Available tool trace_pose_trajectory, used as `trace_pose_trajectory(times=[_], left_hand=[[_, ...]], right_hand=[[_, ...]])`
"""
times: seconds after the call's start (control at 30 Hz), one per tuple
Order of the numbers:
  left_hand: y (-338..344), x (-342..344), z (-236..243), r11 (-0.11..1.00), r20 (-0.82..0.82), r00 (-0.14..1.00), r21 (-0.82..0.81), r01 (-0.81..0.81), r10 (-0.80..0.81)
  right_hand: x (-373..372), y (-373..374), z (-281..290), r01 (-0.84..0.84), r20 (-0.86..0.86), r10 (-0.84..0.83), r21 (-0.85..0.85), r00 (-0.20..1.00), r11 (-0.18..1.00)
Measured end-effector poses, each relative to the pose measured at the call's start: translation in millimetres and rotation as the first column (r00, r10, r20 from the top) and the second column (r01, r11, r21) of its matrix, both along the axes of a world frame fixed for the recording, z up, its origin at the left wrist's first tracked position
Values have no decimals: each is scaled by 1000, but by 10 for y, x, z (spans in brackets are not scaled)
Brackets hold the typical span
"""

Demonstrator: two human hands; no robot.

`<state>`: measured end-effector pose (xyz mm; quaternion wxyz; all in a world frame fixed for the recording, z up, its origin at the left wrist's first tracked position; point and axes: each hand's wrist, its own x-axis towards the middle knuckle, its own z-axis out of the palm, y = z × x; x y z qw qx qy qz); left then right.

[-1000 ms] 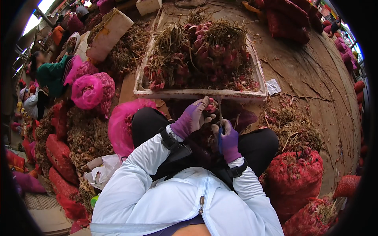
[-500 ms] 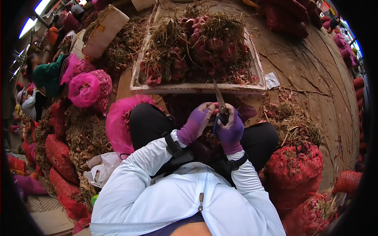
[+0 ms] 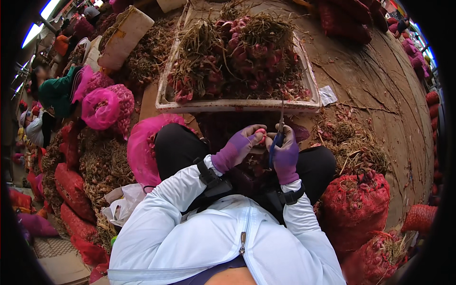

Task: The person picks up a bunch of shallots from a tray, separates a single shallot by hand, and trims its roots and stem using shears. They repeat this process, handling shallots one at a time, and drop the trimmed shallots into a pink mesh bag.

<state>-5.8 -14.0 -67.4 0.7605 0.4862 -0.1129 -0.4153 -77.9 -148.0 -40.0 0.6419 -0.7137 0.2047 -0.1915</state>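
Both of my hands wear purple gloves and work close together over my lap. A small pink shallot (image 3: 261, 135) is pinched in the fingertips of my left hand (image 3: 241, 146). My right hand (image 3: 286, 154) grips a pair of scissors (image 3: 281, 117) with dark blue handles; the blades point away from me and look closed. The right fingertips are just beside the shallot. Beyond my hands stands a white foam tray (image 3: 228, 106) heaped with bunches of shallots (image 3: 259, 54) that have dry brown tops.
A pink mesh bag (image 3: 142, 147) rests by my left knee. Dry trimmings (image 3: 354, 147) and a full red mesh sack (image 3: 356, 204) lie to my right. More red sacks (image 3: 73, 190) line the left. A person in green (image 3: 57, 95) sits farther off at left.
My right hand has shifted slightly right, away from the left, and the scissors have turned from leaning left to nearly upright. The shallot in my left hand now shows more fully.
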Motion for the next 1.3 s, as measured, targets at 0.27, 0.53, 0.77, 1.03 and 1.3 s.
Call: trace_pose_trajectory(times=[0.27,0.53,0.77,1.03,1.3], left_hand=[[3,-32,265,981,61,989,152,124,-134],[342,128,675,965,73,962,5,264,-263],[387,212,512,974,-41,987,-172,146,-155],[521,366,586,993,142,985,-48,107,-99],[561,447,768,991,180,976,-13,130,-125]], right_hand=[[-58,21,58,30,-13,-40,-451,999,892],[-27,-347,-55,77,-33,-72,189,997,979],[23,119,222,-124,118,161,-276,980,953],[-136,78,263,-154,-22,212,-759,977,633],[-154,80,111,-165,-91,150,-768,985,619]])
